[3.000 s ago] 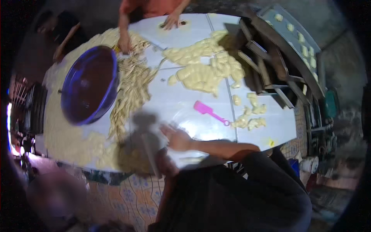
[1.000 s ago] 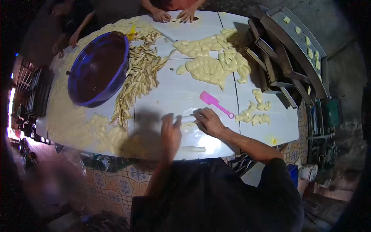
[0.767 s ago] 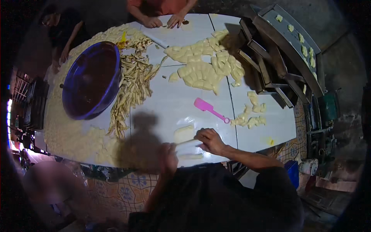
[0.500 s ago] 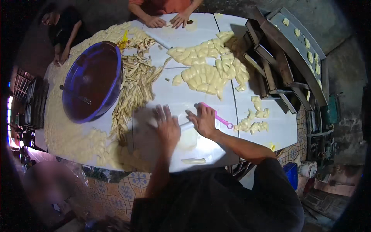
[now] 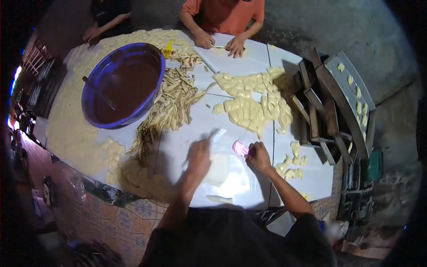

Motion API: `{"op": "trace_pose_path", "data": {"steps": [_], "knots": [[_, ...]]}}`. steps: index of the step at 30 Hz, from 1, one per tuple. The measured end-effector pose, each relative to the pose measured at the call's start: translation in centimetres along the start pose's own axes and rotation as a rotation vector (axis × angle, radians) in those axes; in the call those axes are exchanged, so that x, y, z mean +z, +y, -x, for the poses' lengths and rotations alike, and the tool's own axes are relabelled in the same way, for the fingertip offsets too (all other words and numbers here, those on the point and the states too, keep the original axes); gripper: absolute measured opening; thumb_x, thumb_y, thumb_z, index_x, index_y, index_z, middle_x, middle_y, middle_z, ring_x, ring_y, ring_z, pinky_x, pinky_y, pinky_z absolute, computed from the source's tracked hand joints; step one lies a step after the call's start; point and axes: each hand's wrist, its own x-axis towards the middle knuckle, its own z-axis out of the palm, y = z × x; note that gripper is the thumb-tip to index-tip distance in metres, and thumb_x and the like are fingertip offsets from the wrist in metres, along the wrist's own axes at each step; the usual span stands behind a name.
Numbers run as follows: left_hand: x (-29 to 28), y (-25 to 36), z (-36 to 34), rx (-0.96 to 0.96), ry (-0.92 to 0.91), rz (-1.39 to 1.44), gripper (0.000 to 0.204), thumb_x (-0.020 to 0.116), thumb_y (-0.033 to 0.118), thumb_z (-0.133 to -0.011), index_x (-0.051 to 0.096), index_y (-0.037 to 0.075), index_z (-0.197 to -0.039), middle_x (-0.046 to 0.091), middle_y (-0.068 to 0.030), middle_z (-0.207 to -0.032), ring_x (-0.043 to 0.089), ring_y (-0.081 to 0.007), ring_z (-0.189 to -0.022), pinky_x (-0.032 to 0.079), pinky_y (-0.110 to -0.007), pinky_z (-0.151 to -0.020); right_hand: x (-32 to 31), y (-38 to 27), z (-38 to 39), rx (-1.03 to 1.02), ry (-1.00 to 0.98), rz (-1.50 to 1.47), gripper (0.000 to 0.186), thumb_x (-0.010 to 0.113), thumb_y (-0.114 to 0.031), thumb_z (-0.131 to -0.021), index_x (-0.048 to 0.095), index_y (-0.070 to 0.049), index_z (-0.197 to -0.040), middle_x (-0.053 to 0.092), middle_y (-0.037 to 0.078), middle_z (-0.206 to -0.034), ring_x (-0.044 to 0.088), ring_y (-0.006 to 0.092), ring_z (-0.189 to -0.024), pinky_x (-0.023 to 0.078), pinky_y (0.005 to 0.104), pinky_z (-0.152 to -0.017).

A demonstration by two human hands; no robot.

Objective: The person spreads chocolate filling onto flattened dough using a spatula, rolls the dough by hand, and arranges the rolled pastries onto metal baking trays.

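Note:
A pale, flat round of rolled dough (image 5: 217, 170) lies on the white tabletop in front of me. My left hand (image 5: 199, 156) is closed at its upper left edge, its fingers blurred. A whitish rolling pin (image 5: 217, 136) slants up from those fingers. To the right, my right hand (image 5: 259, 156) grips the handle of a pink pastry brush (image 5: 240, 148), whose broad head points left above the table. Below the dough round lies a pale strip of filling (image 5: 219, 199). Yellow dough pieces (image 5: 242, 113) are clustered beyond my hands.
A large blue basin (image 5: 162, 66) of brown liquid stands at the left, beside heaped brown-edged strips (image 5: 178, 100). Stacked trays (image 5: 327, 102) rise at the right edge. Across the table, a person in an orange shirt (image 5: 229, 18) works dough; another person's hand (image 5: 92, 34) is at the far left.
My right hand has picked up the pink brush from the table. My left hand has turned and closed, and the rolling pin has swung from lying crosswise to pointing away. The view has shifted.

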Motion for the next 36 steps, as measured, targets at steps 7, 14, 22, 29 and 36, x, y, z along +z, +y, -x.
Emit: {"op": "trace_pose_path", "data": {"steps": [7, 14, 22, 29, 36], "knots": [[-0.1, -0.5, 12.6, -0.426, -0.034, -0.103, 0.063, 0.060, 0.002, -0.084, 0.049, 0.004, -0.146, 0.054, -0.0341, -0.122, 0.054, -0.0505, -0.112, 0.043, -0.057, -0.103, -2.5, -7.9, -7.3, -0.009, -0.420, -0.525, 0.017, 0.067, -0.005, -0.091, 0.065, 0.004, -0.106, 0.068, 0.021, -0.094, 0.070, 0.0316, -0.082, 0.055, 0.0378, -0.075], [1.7, -1.6, 16.0, -0.399, 0.070, -0.033, 0.060, 0.054, 0.008, -0.089, 0.052, 0.019, -0.148, 0.049, -0.0251, -0.133, 0.048, -0.0431, -0.121, 0.043, -0.056, -0.101, 1.8, -37.3, -27.7, -0.819, -0.483, -0.047, 0.027, 0.062, -0.005, -0.086, 0.074, -0.006, -0.111, 0.071, 0.018, -0.107, 0.067, 0.0394, -0.098, 0.053, 0.0493, -0.082], [8.2, -0.8, 18.7, -0.531, -0.155, 0.181, 0.078, 0.064, 0.022, -0.083, 0.039, 0.026, -0.157, 0.038, -0.0223, -0.145, 0.042, -0.0438, -0.128, 0.038, -0.064, -0.105, 10.5, -42.1, -34.5, -0.917, -0.839, 0.237, 0.018, 0.067, -0.015, -0.078, 0.074, -0.004, -0.091, 0.072, 0.023, -0.097, 0.070, 0.0416, -0.093, 0.055, 0.0532, -0.078], [2.9, -1.4, 16.0, -0.479, -0.172, 0.116, 0.083, 0.062, 0.018, -0.083, 0.032, 0.023, -0.160, 0.044, -0.0237, -0.134, 0.045, -0.0443, -0.125, 0.043, -0.064, -0.098, 5.5, -42.7, -35.8, -0.908, -1.236, 0.004, 0.021, 0.063, -0.010, -0.082, 0.071, 0.004, -0.096, 0.069, 0.013, -0.073, 0.065, 0.0201, -0.062, 0.051, 0.0392, -0.059], [3.0, -2.0, 16.6, -0.517, -0.058, 0.053, 0.070, 0.059, 0.011, -0.092, 0.037, 0.018, -0.158, 0.045, -0.0270, -0.131, 0.045, -0.0469, -0.122, 0.035, -0.063, -0.106, -6.5, -30.1, -24.5, -0.954, -1.059, -0.240, 0.025, 0.063, -0.004, -0.088, 0.073, -0.001, -0.111, 0.073, 0.015, -0.088, 0.067, 0.0219, -0.076, 0.052, 0.0372, -0.071]]}}
